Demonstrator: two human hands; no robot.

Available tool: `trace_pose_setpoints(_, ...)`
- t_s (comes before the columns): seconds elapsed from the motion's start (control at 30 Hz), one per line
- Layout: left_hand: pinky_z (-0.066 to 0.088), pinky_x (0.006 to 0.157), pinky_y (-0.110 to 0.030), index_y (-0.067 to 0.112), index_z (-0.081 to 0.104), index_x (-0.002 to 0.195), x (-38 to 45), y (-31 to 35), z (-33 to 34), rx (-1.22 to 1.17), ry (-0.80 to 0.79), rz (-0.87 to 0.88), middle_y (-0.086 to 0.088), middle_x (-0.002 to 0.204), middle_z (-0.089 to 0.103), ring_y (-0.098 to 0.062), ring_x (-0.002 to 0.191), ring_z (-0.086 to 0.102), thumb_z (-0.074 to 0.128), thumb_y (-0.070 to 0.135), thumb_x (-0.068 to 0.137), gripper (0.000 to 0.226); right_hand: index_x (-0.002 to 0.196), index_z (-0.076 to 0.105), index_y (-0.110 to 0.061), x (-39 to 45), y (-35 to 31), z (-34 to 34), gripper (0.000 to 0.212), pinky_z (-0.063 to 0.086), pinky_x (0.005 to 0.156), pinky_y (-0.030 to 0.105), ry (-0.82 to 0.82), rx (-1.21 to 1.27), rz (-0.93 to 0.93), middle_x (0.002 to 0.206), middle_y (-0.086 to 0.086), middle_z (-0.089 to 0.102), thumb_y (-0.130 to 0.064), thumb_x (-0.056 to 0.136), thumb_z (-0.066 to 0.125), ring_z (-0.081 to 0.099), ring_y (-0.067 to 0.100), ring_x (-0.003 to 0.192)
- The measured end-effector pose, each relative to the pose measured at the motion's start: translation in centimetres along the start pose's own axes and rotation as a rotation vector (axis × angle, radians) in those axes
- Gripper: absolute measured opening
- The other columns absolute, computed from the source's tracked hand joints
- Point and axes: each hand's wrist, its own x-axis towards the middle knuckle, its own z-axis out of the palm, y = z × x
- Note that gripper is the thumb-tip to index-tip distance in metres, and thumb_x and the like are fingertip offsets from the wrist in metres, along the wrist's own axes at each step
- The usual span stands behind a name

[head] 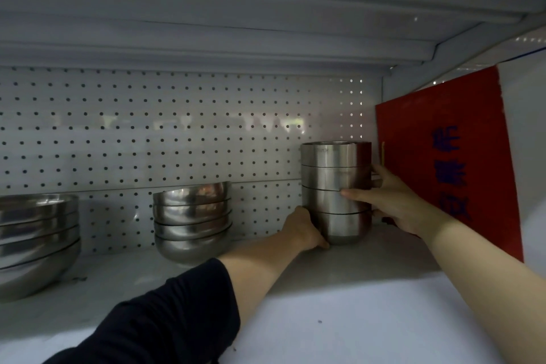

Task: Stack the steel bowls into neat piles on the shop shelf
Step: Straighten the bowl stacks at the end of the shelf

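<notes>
On the white shelf [339,319], both hands clasp a tall pile of 4 steel bowls [335,186] at far right.
Left hand [301,229] cups its base; right hand [393,201] wraps its side, beside a red board [443,156]. 2 rounder piles [192,220] [35,241] stand left.

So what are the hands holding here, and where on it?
Both hold the straight-sided steel bowl stack: left hand against its lower left side, right hand round its right side, thumb across the front.

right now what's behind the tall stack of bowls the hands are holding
Behind the tall stack of steel bowls stands the white pegboard back panel. The stack covers the part straight behind it, and the right hand hides its right side.
</notes>
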Motion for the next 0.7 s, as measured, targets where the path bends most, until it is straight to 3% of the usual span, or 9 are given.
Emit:
trace_pose_setpoints(0.13,0.040,0.096,-0.028,0.006,0.035,0.133,0.1,0.1,0.2,0.009,0.010,-0.006,-0.011,0.135,0.046,-0.026,0.123,0.045,0.081,0.017,0.067,0.080,0.134,0.045,-0.020,0.0,0.3,0.1,0.082,0.051,0.077,0.029,0.017,0.037,-0.028,0.125,0.004,0.057,-0.021,0.063,0.086,0.059,0.018,0.104)
trace_pose_setpoints(0.23,0.039,0.095,-0.028,0.007,0.037,0.132,0.1,-0.1,-0.1,0.012,-0.007,-0.005,-0.010,0.134,0.047,-0.025,0.123,0.045,0.080,0.018,0.068,0.078,0.132,0.046,-0.020,0.2,0.6,0.4,0.081,0.051,0.082,0.031,0.052,0.006,-0.040,0.125,0.004,0.056,-0.025,0.062,0.087,0.058,0.020,0.108)
trace_pose_setpoints(0.33,0.039,0.092,-0.026,0.007,0.038,0.133,-0.2,-0.3,-0.6,0.032,-0.011,0.011,-0.009,0.134,0.047,-0.024,0.122,0.046,0.078,0.021,0.070,0.076,0.120,0.046,-0.023,0.1,0.6,0.7,0.074,0.046,0.074,0.023,0.091,-0.074,-0.067,0.121,0.000,0.056,-0.032,0.060,0.088,0.056,0.015,0.102)
trace_pose_setpoints(0.43,0.038,0.088,-0.023,0.005,0.037,0.135,-1.1,-0.6,-1.4,0.067,-0.040,0.026,-0.010,0.131,0.049,-0.024,0.120,0.048,0.073,0.022,0.077,0.071,0.128,0.045,-0.024,-0.4,0.1,0.9,0.085,0.045,0.088,0.030,0.143,-0.223,-0.104,0.121,-0.005,0.054,-0.051,0.057,0.083,0.054,0.016,0.109)
trace_pose_setpoints(0.5,0.035,0.086,-0.020,0.004,0.040,0.134,-2.3,-0.7,-2.2,0.115,-0.070,0.065,-0.012,0.133,0.050,-0.024,0.122,0.047,0.067,0.023,0.083,0.061,0.127,0.046,-0.021,-0.9,-0.6,0.7,0.087,0.047,0.087,0.034,0.265,-0.324,-0.136,0.121,0.000,0.057,-0.064,0.057,0.077,0.056,0.021,0.111)
trace_pose_setpoints(0.6,0.037,0.087,-0.020,0.007,0.049,0.131,-4.9,-1.0,-4.4,0.188,-0.083,0.137,-0.009,0.131,0.053,-0.022,0.120,0.051,0.064,0.020,0.083,0.052,0.105,0.050,-0.023,-1.9,-2.2,0.8,0.060,0.045,0.063,0.027,0.403,-0.400,-0.270,0.098,0.000,0.061,-0.062,0.065,0.071,0.060,0.021,0.090)
trace_pose_setpoints(0.7,0.039,0.084,-0.023,0.014,0.063,0.110,-8.1,-1.7,-7.8,0.282,-0.107,0.174,-0.009,0.110,0.061,-0.020,0.105,0.056,0.065,0.021,0.082,0.028,0.090,0.055,-0.024,-3.3,-4.3,2.6,0.027,0.040,0.058,0.023,0.279,-0.487,-0.407,0.085,-0.006,0.059,-0.041,0.077,0.070,0.057,0.010,0.076)
